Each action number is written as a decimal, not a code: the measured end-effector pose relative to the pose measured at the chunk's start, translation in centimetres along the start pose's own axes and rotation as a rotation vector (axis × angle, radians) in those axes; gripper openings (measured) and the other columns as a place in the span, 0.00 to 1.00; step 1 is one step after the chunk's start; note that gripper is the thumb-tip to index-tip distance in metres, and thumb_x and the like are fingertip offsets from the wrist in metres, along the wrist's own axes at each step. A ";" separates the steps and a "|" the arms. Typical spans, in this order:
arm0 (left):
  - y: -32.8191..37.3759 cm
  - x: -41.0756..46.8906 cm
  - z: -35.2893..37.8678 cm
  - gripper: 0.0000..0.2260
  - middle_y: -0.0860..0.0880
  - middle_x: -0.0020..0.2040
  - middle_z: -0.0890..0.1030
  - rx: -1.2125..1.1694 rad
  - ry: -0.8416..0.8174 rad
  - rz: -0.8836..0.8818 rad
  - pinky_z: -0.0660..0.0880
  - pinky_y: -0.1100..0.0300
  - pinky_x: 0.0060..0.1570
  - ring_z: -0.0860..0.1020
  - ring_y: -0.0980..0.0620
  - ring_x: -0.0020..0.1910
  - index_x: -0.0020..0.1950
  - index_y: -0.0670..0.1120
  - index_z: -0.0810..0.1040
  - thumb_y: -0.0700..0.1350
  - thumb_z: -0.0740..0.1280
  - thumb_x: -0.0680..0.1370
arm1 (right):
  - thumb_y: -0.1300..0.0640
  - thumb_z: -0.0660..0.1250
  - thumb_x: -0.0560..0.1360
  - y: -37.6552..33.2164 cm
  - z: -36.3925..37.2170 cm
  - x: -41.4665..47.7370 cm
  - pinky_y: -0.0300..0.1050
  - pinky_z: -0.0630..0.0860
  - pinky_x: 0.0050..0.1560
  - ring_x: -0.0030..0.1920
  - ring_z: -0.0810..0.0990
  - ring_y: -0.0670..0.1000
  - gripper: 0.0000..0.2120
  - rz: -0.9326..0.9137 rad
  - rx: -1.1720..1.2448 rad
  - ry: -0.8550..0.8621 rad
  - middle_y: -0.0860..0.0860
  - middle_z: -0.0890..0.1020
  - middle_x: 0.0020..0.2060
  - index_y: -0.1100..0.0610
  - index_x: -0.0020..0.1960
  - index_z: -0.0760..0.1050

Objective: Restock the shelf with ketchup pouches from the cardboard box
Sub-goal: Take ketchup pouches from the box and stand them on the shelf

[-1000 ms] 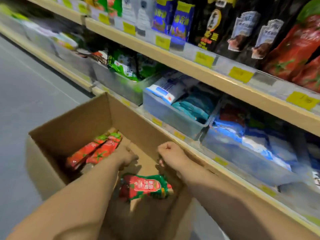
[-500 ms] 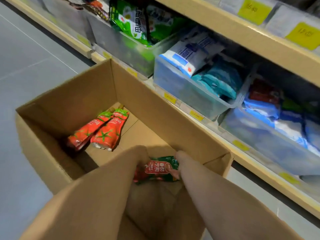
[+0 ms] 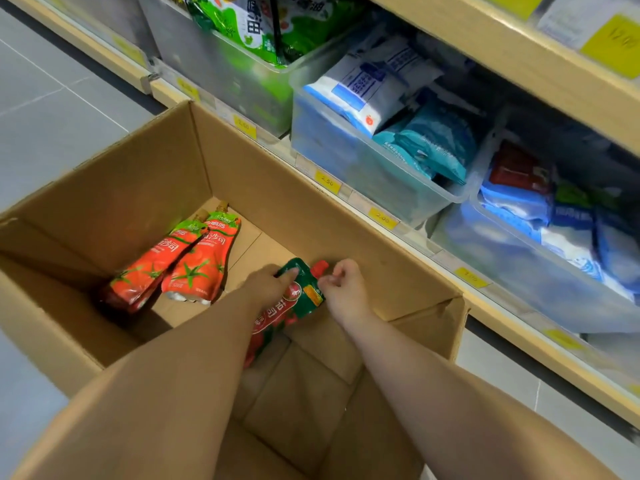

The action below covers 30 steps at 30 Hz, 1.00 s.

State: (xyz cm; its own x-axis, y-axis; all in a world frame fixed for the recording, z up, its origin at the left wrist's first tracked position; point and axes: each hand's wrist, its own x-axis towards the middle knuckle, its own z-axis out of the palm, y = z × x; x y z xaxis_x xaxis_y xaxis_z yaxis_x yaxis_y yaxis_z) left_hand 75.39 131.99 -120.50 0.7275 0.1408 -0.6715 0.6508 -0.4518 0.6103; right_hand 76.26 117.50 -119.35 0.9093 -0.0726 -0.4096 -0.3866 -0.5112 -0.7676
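An open cardboard box stands on the floor against the shelf. Both my arms reach down into it. My left hand grips the green top of a red ketchup pouch with a red cap, lifted at an angle. My right hand is beside the pouch's upper right edge, fingers curled and touching it; whether it grips the pouch is unclear. Two more red ketchup pouches with green tops lie side by side on the box floor, to the left of my hands.
The bottom shelf runs along the right with yellow price tags and clear plastic bins: one with green packets, one with white and teal packets, one with blue packets. Grey floor lies to the left.
My hands went from the box's rim down inside it. The pouch that lay flat on the bottom is now raised by its top in my left hand. The view has tilted downward.
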 end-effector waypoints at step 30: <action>23.4 -18.3 1.8 0.10 0.54 0.33 0.82 -0.589 0.115 0.746 0.76 0.59 0.37 0.78 0.59 0.32 0.37 0.48 0.81 0.48 0.66 0.76 | 0.54 0.60 0.78 -10.5 -24.3 -6.9 0.52 0.75 0.46 0.42 0.76 0.54 0.07 -0.429 0.285 0.267 0.55 0.79 0.42 0.55 0.44 0.74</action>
State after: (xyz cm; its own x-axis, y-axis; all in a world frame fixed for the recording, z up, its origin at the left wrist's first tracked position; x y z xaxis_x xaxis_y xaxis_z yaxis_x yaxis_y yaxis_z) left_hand 76.89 117.29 -94.70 0.9954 0.0959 0.0018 -0.0068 0.0514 0.9987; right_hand 77.74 102.57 -96.50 0.9868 -0.1426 0.0774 0.0323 -0.2948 -0.9550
